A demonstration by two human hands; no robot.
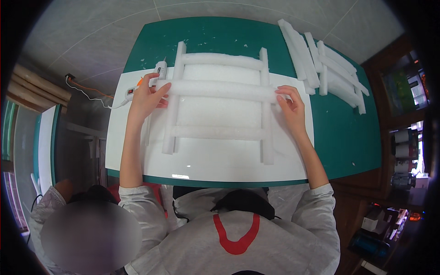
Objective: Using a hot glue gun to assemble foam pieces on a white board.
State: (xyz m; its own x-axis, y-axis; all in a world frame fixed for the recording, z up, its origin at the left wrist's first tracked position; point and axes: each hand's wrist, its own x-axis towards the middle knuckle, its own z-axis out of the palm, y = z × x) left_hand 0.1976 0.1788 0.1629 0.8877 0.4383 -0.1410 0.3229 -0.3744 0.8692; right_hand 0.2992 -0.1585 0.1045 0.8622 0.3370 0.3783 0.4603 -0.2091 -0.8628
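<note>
A white foam frame (266,119) lies in front of me, with two long side strips and crosswise strips around a flat foam panel (220,112). Across its middle runs a thick foam strip (220,90), its ends reaching past both side strips. My left hand (149,97) has thumb and forefinger closed about the strip's left end, the other fingers partly hidden behind the thumb. At the right end, my right hand (291,106) pinches the strip between thumb and fingertips. A white glue gun (160,69) rests just beyond my left hand.
More foam strips (298,52) and a second foam frame (341,75) lie at the far right of the green table (339,146). A white sheet (293,158) covers the table's middle. A white cable (96,103) runs off the left edge. Another person's sleeve (43,211) shows lower left.
</note>
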